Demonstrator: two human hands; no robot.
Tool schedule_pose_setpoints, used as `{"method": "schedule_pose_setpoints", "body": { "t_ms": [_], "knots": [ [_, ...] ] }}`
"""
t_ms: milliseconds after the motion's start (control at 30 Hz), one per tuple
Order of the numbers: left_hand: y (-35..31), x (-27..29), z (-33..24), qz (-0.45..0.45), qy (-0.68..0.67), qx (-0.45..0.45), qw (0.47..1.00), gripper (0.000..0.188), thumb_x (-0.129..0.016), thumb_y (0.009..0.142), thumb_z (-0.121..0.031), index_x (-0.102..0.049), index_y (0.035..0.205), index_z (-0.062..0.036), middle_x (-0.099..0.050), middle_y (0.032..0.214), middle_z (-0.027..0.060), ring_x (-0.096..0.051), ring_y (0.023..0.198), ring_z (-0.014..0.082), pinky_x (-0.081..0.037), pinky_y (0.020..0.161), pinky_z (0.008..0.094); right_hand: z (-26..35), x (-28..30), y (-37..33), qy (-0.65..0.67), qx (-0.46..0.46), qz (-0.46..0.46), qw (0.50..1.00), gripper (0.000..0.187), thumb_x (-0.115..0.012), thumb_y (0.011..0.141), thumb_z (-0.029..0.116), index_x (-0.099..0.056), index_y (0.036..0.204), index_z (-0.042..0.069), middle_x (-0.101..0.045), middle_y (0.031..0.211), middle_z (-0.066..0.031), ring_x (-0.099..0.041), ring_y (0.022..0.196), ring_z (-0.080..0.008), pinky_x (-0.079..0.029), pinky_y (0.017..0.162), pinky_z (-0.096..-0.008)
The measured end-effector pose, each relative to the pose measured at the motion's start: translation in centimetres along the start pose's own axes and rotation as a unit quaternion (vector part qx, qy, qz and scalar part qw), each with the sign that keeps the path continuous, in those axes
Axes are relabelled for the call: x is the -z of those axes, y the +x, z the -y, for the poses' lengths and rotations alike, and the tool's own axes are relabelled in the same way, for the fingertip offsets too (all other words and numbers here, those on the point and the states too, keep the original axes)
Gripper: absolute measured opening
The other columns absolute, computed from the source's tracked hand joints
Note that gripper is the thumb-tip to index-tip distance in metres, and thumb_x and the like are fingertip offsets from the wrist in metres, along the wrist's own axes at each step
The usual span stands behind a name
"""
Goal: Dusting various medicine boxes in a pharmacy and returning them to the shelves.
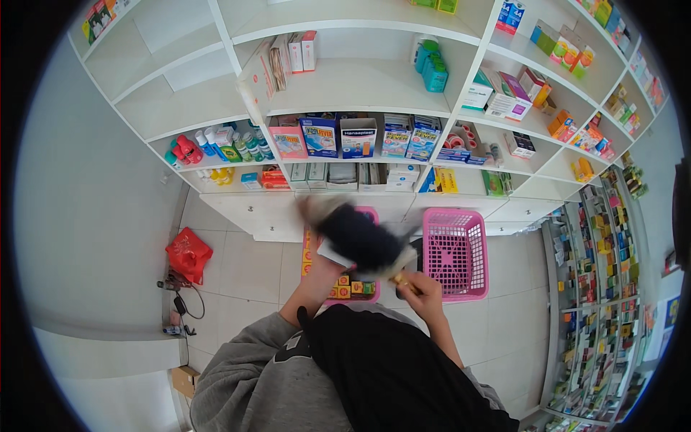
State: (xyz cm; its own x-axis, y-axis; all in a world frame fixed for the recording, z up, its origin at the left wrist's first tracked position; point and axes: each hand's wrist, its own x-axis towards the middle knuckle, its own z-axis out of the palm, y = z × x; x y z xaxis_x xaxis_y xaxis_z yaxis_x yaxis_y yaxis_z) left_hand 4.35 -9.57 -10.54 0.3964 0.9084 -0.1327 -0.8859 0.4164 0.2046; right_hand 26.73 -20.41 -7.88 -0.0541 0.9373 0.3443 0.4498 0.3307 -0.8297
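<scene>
My right hand [423, 294] is closed round the yellowish handle of a feather duster [360, 237]. Its dark, pale-ended head is smeared by motion and slants up to the left, across my left hand [322, 277]. That hand grips a white, flat-sided thing [334, 255], perhaps a box; the duster covers much of it and some of the fingers. Below both hands stands a pink basket [376, 294] with several small yellow and orange boxes [344, 292] in it.
A second pink basket [484, 252] with a lattice bottom stands to the right. White shelving [345, 79] with boxes and bottles rises ahead, above white cupboards [248, 214]. A red bag [189, 255] and a cable [194, 306] lie on the floor at left. Stocked racks [597, 288] line the right.
</scene>
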Motion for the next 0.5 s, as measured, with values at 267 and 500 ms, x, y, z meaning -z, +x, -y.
{"method": "schedule_pose_setpoints", "body": {
  "t_ms": [267, 500],
  "knots": [
    [0.7, 0.9, -0.4, -0.018, 0.046, -0.008, 0.999, 0.065, -0.041, 0.085, -0.052, -0.045, 0.130, -0.0049, -0.054, 0.125, 0.0157, -0.052, 0.115, 0.0325, -0.039, 0.101, 0.0449, 0.5, -0.4, 0.2, 0.000, 0.004, -0.021, 1.000, 0.027, -0.069, 0.078, 0.009, -0.069, 0.104, 0.007, -0.053, 0.064, -0.0089, -0.053, 0.053, -0.0189, -0.041, 0.050, -0.0296],
    [1.1, 2.1, -1.1, 0.055, 0.000, 0.018, 0.998, 0.050, -0.041, 0.086, -0.046, -0.050, 0.122, -0.0114, -0.055, 0.122, 0.0124, -0.050, 0.116, 0.0331, -0.037, 0.102, 0.0492, 0.7, -0.6, -0.1, 0.006, -0.044, -0.027, 0.999, 0.025, -0.068, 0.079, 0.009, -0.068, 0.103, 0.006, -0.056, 0.066, -0.0089, -0.054, 0.055, -0.0197, -0.042, 0.051, -0.0291]
  ]
}}
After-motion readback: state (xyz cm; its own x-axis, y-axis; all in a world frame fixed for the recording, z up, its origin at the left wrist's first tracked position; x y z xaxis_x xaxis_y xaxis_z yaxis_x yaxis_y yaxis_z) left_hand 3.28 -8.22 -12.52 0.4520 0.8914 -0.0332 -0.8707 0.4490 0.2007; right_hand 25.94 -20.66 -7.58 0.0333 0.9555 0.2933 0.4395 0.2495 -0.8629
